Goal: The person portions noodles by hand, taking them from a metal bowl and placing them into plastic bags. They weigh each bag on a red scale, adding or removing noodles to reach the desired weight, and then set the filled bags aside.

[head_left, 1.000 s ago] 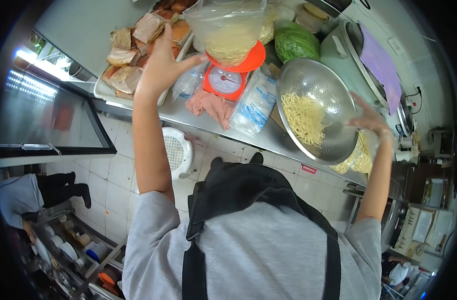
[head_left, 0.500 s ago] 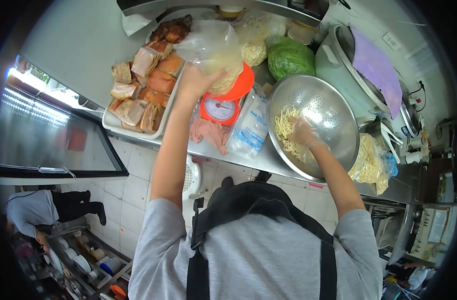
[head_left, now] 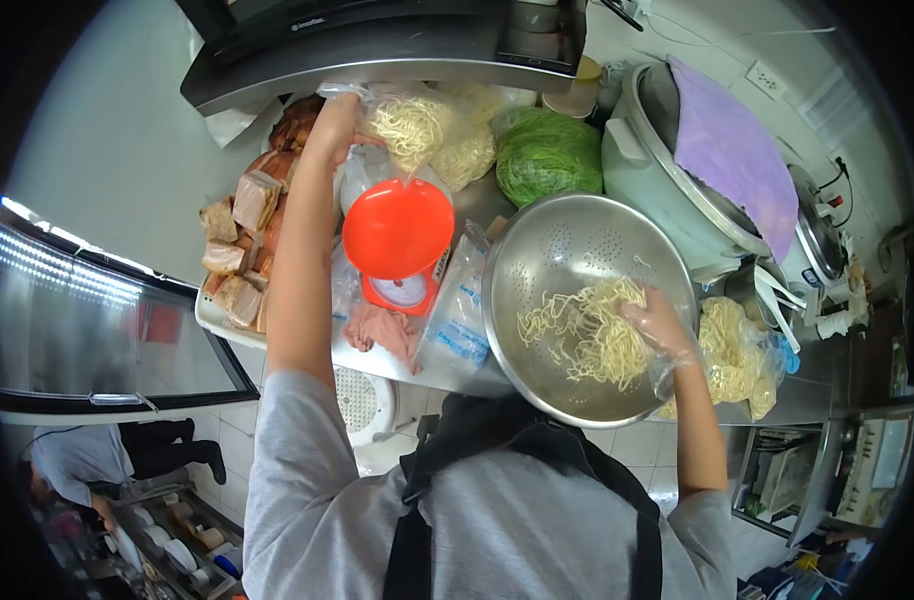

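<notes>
- Now your left hand (head_left: 337, 120) has lifted the bag of noodles (head_left: 409, 125) off the scale (head_left: 402, 292) and carried it toward the back of the desk (head_left: 474, 203). Its grip is clamped on the bag's top, and the bag hangs in the air just above the orange pan (head_left: 397, 228).
- So the pan stands bare, where half a second ago the bag sat on it: the portion is off the scale and in your hand.
- Your right hand (head_left: 659, 322), in a clear glove, has shifted to the right side of the colander (head_left: 547, 235) and lies on the loose noodles (head_left: 577, 335). Whether that grip has closed on any strands cannot be told.
- Noodle bags: three. One is in your hand, the rear noodle bag (head_left: 469, 155) lies beside the green bag (head_left: 549, 155), and the side noodle bag (head_left: 737, 350) lies right of the colander.
- One each of the rest: scale, colander, rice cooker (head_left: 667, 210) under a purple cloth (head_left: 732, 150), tray (head_left: 212, 320) of wrapped blocks, pink rag (head_left: 382, 330).
</notes>
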Available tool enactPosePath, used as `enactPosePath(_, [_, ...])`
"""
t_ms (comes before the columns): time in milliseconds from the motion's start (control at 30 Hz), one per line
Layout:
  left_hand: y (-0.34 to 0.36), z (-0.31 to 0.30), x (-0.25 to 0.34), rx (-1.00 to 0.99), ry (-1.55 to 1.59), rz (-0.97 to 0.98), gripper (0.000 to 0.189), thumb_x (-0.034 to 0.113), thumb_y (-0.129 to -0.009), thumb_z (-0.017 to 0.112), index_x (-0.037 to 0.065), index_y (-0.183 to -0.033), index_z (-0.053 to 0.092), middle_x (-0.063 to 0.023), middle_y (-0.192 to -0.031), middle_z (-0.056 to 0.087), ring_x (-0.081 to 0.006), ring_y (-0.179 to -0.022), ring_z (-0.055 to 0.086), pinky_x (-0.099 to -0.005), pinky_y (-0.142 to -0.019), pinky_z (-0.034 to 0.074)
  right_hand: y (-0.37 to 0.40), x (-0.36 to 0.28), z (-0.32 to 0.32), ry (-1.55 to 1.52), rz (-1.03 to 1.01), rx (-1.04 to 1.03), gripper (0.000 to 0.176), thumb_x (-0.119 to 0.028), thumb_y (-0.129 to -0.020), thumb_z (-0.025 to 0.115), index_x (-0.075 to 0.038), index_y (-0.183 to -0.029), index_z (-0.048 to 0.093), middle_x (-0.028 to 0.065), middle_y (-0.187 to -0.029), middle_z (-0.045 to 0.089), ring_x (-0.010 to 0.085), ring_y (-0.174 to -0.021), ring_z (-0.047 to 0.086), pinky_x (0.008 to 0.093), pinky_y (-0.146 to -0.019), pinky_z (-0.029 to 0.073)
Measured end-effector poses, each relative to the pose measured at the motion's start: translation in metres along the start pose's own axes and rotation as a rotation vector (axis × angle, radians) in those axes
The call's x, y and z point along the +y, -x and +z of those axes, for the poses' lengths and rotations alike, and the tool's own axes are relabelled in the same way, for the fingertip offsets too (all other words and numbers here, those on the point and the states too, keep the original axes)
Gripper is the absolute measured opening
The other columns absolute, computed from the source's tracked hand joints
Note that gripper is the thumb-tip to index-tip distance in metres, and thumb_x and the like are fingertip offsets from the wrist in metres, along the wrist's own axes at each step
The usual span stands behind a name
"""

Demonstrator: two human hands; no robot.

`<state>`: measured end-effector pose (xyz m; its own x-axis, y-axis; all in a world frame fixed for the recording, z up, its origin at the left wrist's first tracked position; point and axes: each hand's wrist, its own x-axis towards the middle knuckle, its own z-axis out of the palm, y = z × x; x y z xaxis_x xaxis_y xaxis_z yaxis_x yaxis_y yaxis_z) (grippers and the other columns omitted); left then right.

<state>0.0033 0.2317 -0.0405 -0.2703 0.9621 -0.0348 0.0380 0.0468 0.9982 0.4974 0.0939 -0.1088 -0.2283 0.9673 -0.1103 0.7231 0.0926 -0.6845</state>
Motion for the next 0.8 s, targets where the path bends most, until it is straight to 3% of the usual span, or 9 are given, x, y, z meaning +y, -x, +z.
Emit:
enactPosePath(67, [-0.02,0.011,0.005,0.046,-0.046,0.09,0.045,0.031,-0.1,0.039,-0.003,-0.129,0.049,-0.0174,-0.118,0.062,-0.0293,-0.093,0.068,-0.0412,-0.066,0.063,0.01,-0.015,-0.014,-0.044,0.047,-0.063,0.06,-0.035,-0.08,0.071,0.009,-0.119,0.061,0.0263,-0.103,0.069,0.0344,-0.097,0.067,0.0394,-0.088,0.05])
enactPosePath(200, [-0.076,-0.006,-0.021,0.121,-0.1,0.101,0.031,0.02,-0.097,0.048,0.001,-0.119,0.058,-0.011,-0.107,0.066,-0.0212,-0.092,0.066,-0.0309,-0.067,0.056,0.023,-0.013,-0.016,0.04,0.114,-0.059,0.057,-0.034,-0.081,0.069,0.008,-0.119,0.062,0.0273,-0.104,0.068,0.0368,-0.098,0.067,0.0402,-0.089,0.049])
enactPosePath(267, [-0.091,-0.015,-0.027,0.072,-0.082,0.074,0.024,0.016,-0.096,0.056,0.003,-0.116,0.06,-0.0096,-0.105,0.065,-0.0171,-0.095,0.063,-0.0339,-0.08,0.052,0.027,0.011,-0.007,0.037,0.091,-0.042,0.057,-0.034,-0.081,0.07,0.007,-0.119,0.062,0.0276,-0.104,0.068,0.0376,-0.1,0.066,0.0406,-0.09,0.049])
enactPosePath(367, [-0.083,0.002,-0.02,0.031,-0.006,0.139,0.027,0.019,-0.098,0.053,0.001,-0.118,0.058,-0.0119,-0.111,0.063,-0.0206,-0.099,0.062,-0.0353,-0.086,0.052,0.031,-0.002,-0.01,0.051,0.172,-0.096,0.06,-0.034,-0.08,0.071,0.006,-0.122,0.061,0.0288,-0.109,0.066,0.0397,-0.103,0.065,0.0412,-0.092,0.048])
enactPosePath(433, [-0.064,0.021,-0.01,-0.014,0.051,0.114,0.03,0.02,-0.099,0.052,0.0,-0.12,0.057,-0.013,-0.115,0.062,-0.0227,-0.101,0.062,-0.0368,-0.088,0.052,0.032,0.024,0.002,0.026,0.136,-0.02,0.064,-0.034,-0.079,0.072,0.005,-0.127,0.057,0.0281,-0.11,0.066,0.0392,-0.103,0.065,0.041,-0.094,0.048])
enactPosePath(533, [-0.08,0.017,-0.021,-0.029,0.11,0.12,0.024,0.019,-0.096,0.055,0.002,-0.112,0.061,-0.0081,-0.102,0.063,-0.0153,-0.087,0.058,-0.0292,-0.073,0.049,0.026,0.038,0.014,-0.055,0.15,0.083,0.071,-0.032,-0.077,0.074,0.004,-0.133,0.052,0.0272,-0.113,0.065,0.0376,-0.109,0.062,0.0412,-0.095,0.047])
enactPosePath(567, [-0.1,0.003,-0.031,-0.034,0.044,0.074,0.034,0.022,-0.097,0.055,-0.001,-0.122,0.057,-0.0144,-0.114,0.063,-0.023,-0.107,0.06,-0.0315,-0.084,0.05,0.024,0.036,0.015,-0.091,0.167,0.116,0.073,-0.031,-0.076,0.075,0.003,-0.136,0.05,0.0269,-0.114,0.064,0.0369,-0.112,0.061,0.0413,-0.095,0.047])
enactPosePath(667, [-0.121,-0.01,-0.033,0.011,-0.081,0.031,0.039,0.027,-0.094,0.059,0.001,-0.122,0.057,-0.0128,-0.114,0.063,-0.023,-0.106,0.06,-0.0342,-0.084,0.051,0.014,0.007,0.007,-0.55,0.171,-0.128,0.081,-0.031,-0.072,0.08,0.0,-0.139,0.046,0.0269,-0.131,0.054,0.035,-0.121,0.054,0.0406,-0.101,0.043])
enactPosePath(800, [-0.108,-0.007,-0.029,-0.009,-0.362,-0.187,0.045,0.033,-0.091,0.064,0.003,-0.123,0.057,-0.0106,-0.115,0.063,-0.023,-0.105,0.06,-0.0379,-0.085,0.051,0.019,-0.019,0.007,-0.08,0.071,-0.186,0.093,-0.033,-0.068,0.083,-0.005,-0.145,0.04,0.0266,-0.151,0.03,0.0375,-0.136,0.039,0.0393,-0.112,0.033])
